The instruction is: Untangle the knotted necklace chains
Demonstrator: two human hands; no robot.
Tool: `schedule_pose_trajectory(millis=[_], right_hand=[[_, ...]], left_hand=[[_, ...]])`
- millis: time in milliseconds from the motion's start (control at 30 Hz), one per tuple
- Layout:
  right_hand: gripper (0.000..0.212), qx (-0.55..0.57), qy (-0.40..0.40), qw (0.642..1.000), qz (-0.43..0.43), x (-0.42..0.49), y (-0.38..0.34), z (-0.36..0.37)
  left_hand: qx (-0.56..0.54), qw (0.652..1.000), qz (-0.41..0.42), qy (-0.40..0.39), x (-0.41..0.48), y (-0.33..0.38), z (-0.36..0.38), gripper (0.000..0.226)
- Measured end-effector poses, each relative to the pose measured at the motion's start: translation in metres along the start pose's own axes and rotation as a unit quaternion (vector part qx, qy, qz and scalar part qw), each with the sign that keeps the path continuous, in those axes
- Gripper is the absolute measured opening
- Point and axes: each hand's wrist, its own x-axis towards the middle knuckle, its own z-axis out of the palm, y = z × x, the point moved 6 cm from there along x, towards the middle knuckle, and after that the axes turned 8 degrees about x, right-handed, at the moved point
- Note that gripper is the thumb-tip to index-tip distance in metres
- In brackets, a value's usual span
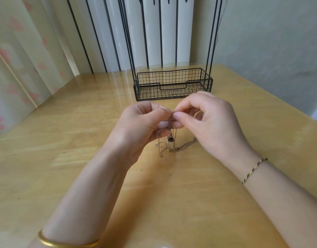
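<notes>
1. Here's the table [64,158], glossy pale wood, filling the whole lower part of the frame and catching streaks of glare.
2. Upper left, a pale curtain [20,59] with pink shapes hangs behind the table's far edge.
3. Upper centre, a black wire basket [148,93] sits at the far side of the table. Thin black rods [212,42] rise from its ends and run out of the top of the frame.
4. Centre frame, just below the basket, the left hand [141,129] is held up off the table. Its fingers [161,111] are curled in, thumb and forefinger pinching the chains at the top.
5. Right beside it is the right hand [213,122], its thumb and forefinger tips closed narrow on the same spot. The two hands' fingertips are almost touching.
6. The necklace chains [186,144] are fine gold strands that drop from that shared pinch to the table. There they lie in a loose tangle just below the hands, with one bundle trailing right under the right hand.
7. Lower left, there's a gold bangle [64,243] on the left forearm.
8. At the right of the frame, a braided cord bracelet [254,169] circles the right wrist.
9. Smallest of all is a dark pendant [170,139], dangling among the strands under the left hand's fingers. I cannot tell whether it touches the table.
</notes>
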Motion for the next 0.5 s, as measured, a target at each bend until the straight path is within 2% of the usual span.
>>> schedule_pose_trajectory(millis=[100,233,500], right_hand=[[0.009,-0.014,0.008,1.0,-0.015,0.0003,0.0,-0.0011],[0.013,0.025,0.008,1.0,0.001,0.0012,0.0007,-0.0019],[0.016,0.188,-0.019,0.978,0.09,-0.0007,0.0091,0.0048]], left_hand=[[-0.002,1.0,0.004,-0.004,0.0004,-0.0003,0.0018,0.017],[0.004,1.0,0.001,-0.001,0.0007,-0.002,0.0014,0.017],[0.071,0.997,0.015,0.019,0.0009,-0.003,0.0023,0.015]])
